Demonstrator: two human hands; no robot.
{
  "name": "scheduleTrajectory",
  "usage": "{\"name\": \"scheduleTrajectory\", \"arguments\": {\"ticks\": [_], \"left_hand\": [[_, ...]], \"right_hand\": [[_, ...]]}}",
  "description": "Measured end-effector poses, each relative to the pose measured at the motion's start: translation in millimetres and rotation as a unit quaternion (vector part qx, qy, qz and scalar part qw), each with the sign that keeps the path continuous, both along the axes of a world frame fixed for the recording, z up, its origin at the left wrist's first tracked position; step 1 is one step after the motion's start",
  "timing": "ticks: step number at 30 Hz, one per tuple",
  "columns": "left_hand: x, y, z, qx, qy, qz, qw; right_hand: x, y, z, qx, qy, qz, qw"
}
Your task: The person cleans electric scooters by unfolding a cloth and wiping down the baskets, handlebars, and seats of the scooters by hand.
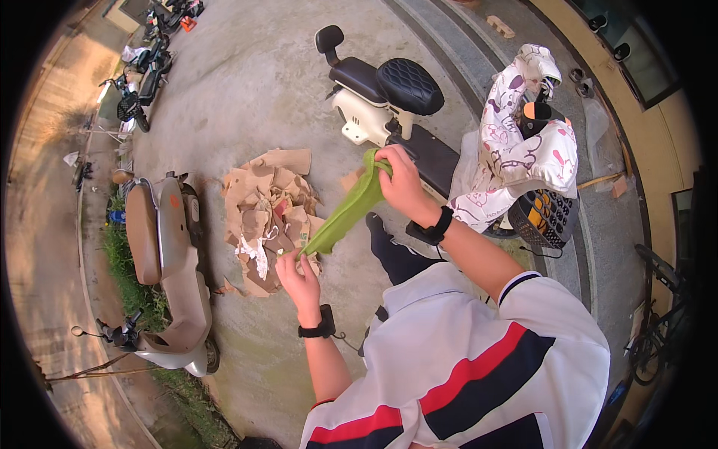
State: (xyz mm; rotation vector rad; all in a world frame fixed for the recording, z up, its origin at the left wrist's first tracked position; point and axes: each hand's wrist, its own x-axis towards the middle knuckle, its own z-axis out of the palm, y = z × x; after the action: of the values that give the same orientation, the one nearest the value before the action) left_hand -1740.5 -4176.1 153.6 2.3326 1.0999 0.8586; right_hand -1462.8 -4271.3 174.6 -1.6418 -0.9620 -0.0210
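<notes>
A green cloth (349, 212) is stretched slantwise between my two hands. My left hand (300, 280) pinches its lower, narrow end between thumb and fingers. At the upper end, my right hand (399, 181) grips the bunched, folded edge. Behind my left hand, on the concrete ground, lies a heap of torn cardboard pieces (263, 191) with scraps of white material (259, 252) on it. Each wrist wears a black band with a small device. One dark-clad leg (392, 252) shows below the cloth.
A cream scooter with black seats (364, 109) stands ahead; a patterned white cover (527, 151) drapes its front, above a black basket (544, 219). A beige scooter (179, 269) stands at the left by a grass strip. Steps (449, 33) run along the right. More scooters stand far left.
</notes>
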Motion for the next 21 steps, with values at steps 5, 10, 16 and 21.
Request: {"name": "scheduleTrajectory", "arguments": {"ticks": [5, 10, 16, 21], "left_hand": [[31, 89, -2, 0.02, 0.007, 0.008, 1.0], [81, 178, 17, -0.007, 0.031, -0.002, 1.0], [174, 252, 32, 0.021, 0.024, -0.105, 0.994], [266, 296, 20, 0.032, 0.054, -0.221, 0.973]], "right_hand": [[39, 91, -9, 0.004, 0.049, 0.008, 0.999], [92, 151, -19, 0.015, 0.111, 0.007, 0.994], [157, 157, -30, -0.057, 0.053, -0.079, 0.994], [203, 130, -53, -0.078, 0.059, -0.166, 0.981]]}}
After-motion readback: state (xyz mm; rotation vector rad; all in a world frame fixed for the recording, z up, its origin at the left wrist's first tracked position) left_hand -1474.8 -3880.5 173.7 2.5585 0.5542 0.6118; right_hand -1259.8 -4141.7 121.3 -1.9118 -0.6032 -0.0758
